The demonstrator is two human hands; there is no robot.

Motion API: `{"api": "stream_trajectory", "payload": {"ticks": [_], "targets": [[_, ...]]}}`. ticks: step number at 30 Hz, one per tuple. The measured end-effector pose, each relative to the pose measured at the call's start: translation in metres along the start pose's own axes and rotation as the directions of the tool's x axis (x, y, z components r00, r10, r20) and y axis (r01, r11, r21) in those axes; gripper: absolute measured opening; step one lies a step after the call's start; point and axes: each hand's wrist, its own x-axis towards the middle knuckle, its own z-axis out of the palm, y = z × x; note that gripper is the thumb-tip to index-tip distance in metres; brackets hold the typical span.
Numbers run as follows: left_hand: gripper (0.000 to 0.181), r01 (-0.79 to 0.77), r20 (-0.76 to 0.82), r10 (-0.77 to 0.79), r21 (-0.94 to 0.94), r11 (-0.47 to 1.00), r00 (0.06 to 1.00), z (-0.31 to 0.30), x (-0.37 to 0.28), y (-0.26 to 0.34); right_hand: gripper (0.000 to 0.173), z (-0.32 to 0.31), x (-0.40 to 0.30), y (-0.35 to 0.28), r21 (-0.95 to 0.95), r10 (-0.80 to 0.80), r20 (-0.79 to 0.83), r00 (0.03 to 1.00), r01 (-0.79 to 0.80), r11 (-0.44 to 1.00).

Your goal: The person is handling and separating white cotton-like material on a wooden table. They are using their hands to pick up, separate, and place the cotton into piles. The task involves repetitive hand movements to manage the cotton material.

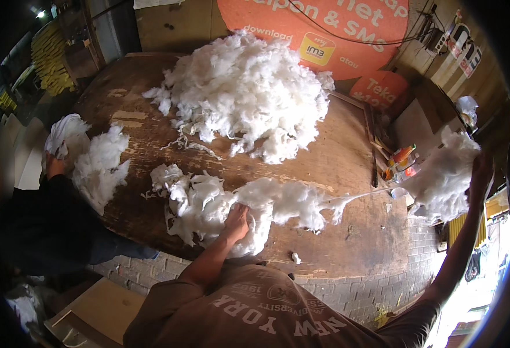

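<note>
My left hand (236, 222) is sunk into a pile of white fibre stuffing (203, 195) on the near side of the wooden table; some of its fingers are hidden in the fluff. Far out to the right, my right hand (482, 174) grips a large clump of the same stuffing (442, 178), raised off the tabletop. A thin stretched strand (368, 192) joins this clump to the fluff spread right of my left hand. Behind lies a big heap of white stuffing (250, 91).
The wooden table (346, 248) has a scratched top. At left, another person's hand (55, 165) holds a white fabric piece (66, 135) beside loose stuffing (100, 165). Bottles (403, 156) stand past the table's right edge. A small white tuft (296, 258) lies near the front edge.
</note>
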Motion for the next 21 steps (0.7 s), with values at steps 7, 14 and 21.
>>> {"api": "stream_trajectory", "payload": {"ticks": [7,14,21], "targets": [[0.045,-0.184,-0.024,0.185,0.037,0.982,0.983,0.037,0.005,-0.014,0.024,-0.048,-0.023,0.214,-0.008,0.475,0.159,0.866,-0.480,0.877],[0.041,-0.291,0.133,0.307,-0.129,0.948,0.942,-0.098,0.017,0.084,0.017,-0.081,-0.021,-0.083,0.627,0.433,0.141,0.890,-0.419,0.657],[0.041,-0.161,-0.083,0.254,-0.939,0.303,0.964,-0.035,0.061,0.166,0.012,-0.113,-0.066,-0.325,0.690,0.394,0.541,0.743,-0.660,0.298]]}}
